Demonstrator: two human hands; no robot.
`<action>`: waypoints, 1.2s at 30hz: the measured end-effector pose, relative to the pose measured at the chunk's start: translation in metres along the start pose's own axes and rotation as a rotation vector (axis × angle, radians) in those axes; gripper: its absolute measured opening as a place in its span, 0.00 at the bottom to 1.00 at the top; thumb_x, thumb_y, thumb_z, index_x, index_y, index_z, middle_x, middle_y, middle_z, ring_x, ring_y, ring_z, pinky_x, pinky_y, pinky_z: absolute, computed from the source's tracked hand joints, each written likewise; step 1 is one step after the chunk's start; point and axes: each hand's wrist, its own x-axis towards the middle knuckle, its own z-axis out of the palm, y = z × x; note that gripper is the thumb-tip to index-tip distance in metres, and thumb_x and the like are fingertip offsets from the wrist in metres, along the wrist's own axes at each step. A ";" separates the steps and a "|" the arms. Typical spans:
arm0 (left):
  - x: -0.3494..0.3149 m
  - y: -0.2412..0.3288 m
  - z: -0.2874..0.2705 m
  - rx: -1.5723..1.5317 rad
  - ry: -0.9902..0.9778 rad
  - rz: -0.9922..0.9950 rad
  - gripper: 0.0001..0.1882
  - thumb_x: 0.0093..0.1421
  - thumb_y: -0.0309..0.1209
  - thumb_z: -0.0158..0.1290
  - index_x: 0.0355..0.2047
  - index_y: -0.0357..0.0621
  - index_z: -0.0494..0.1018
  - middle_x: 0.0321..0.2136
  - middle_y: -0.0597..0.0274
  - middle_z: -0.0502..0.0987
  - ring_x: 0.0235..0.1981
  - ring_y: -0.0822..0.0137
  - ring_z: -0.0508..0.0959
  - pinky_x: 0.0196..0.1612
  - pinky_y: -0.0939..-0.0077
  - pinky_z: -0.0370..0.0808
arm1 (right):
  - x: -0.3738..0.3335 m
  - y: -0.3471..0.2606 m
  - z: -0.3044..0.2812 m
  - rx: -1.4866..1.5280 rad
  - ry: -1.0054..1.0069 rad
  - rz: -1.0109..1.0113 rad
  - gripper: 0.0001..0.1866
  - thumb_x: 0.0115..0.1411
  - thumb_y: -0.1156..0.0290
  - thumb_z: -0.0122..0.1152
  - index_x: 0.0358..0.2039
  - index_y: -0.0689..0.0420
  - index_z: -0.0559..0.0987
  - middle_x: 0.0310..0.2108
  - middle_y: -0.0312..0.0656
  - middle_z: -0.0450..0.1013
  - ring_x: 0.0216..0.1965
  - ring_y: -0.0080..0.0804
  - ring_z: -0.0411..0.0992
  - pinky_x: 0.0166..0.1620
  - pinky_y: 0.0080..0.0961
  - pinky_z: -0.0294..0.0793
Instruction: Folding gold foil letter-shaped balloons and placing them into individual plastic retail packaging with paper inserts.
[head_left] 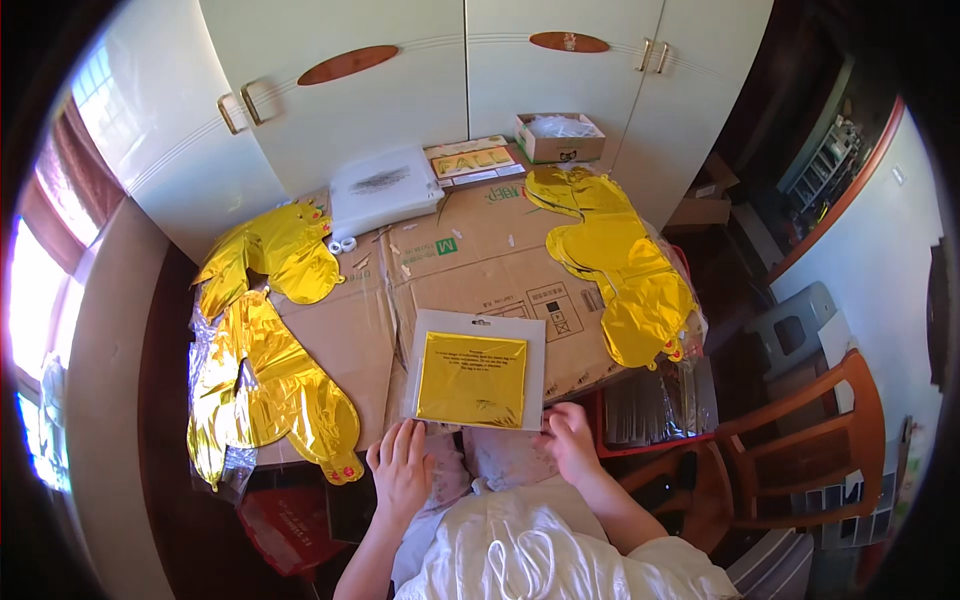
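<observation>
A clear flat plastic bag (535, 375) with a hang hole at its top lies at the near edge of the cardboard. Inside it is a folded gold foil balloon (472, 390), with small dark print showing over it. My left hand (400, 470) is at the bag's lower left corner, fingers bent over the edge and the thumb below. At the lower right corner, my right hand (572, 445) is closed, with its thumb and fingertips on the bag's edge. The undersides of both grips are hidden.
Flat gold foil balloons lie in a left pile (265, 370) and a right pile (625, 260) on the cardboard (460, 255). Behind are a stack of clear bags (385, 190), printed cards (475, 160) and an open box (560, 145). A wooden chair (800, 440) stands right.
</observation>
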 end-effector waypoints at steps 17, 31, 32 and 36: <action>-0.010 0.045 0.070 -2.378 -0.004 -0.394 0.11 0.70 0.31 0.45 0.51 0.47 0.68 0.46 0.60 0.77 0.46 0.64 0.79 0.50 0.60 0.77 | -0.035 0.028 -0.030 -0.290 -0.488 -0.282 0.40 0.54 0.60 0.71 0.64 0.55 0.63 0.59 0.42 0.66 0.60 0.34 0.66 0.60 0.35 0.65; -0.033 0.042 0.113 -1.611 -0.762 -0.213 0.20 0.72 0.33 0.41 0.59 0.34 0.63 0.52 0.52 0.74 0.53 0.60 0.75 0.55 0.68 0.71 | -0.066 -0.156 -0.053 -1.548 -0.478 -0.186 0.12 0.64 0.59 0.53 0.34 0.54 0.77 0.26 0.52 0.75 0.30 0.53 0.76 0.33 0.48 0.73; -0.034 0.047 0.111 -1.677 -0.719 -0.247 0.21 0.72 0.33 0.41 0.61 0.34 0.62 0.53 0.51 0.74 0.54 0.60 0.74 0.56 0.68 0.70 | -0.072 -0.154 -0.076 -1.604 -0.343 -0.049 0.11 0.64 0.60 0.52 0.36 0.54 0.76 0.27 0.52 0.76 0.31 0.54 0.76 0.34 0.49 0.73; -0.036 0.045 0.112 -1.632 -0.775 -0.298 0.22 0.72 0.32 0.41 0.63 0.36 0.62 0.54 0.51 0.73 0.56 0.63 0.73 0.58 0.71 0.68 | -0.057 -0.113 -0.179 -1.570 0.074 0.092 0.12 0.63 0.63 0.51 0.39 0.57 0.74 0.31 0.56 0.76 0.37 0.58 0.75 0.39 0.49 0.72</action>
